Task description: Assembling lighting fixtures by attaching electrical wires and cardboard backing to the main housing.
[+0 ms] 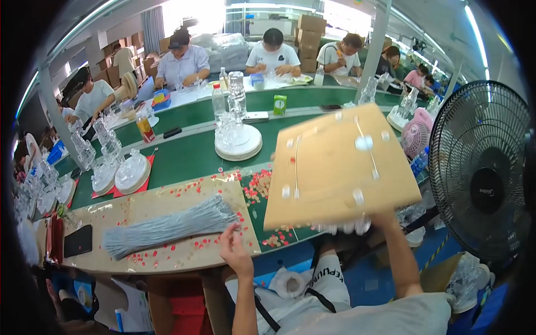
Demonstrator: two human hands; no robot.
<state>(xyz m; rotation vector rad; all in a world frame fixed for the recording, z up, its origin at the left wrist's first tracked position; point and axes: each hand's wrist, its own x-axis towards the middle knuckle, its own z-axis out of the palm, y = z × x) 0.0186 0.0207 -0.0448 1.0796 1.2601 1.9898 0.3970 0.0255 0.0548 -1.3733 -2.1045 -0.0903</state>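
My right hand (383, 219) grips a tan cardboard panel (329, 162) at its lower right edge, and its fingers are mostly hidden behind it. The panel is tilted up, slightly blurred, with two thin ties and several small clear pieces across its face. Clear plastic parts (349, 225) show below its lower edge. My left hand (237, 252) is raised at the table's near edge, fingers apart and holding nothing that I can see. Just beyond its fingertips lies the end of a long bundle of grey twist ties (170, 226).
Red and tan dots (257, 187) are scattered over the cardboard sheet (117, 212) and green table. A black phone (78, 240) lies left. Clear plastic pieces on round white bases (238, 143) stand ahead. A large black fan (486, 173) is at right. Several people work across the table.
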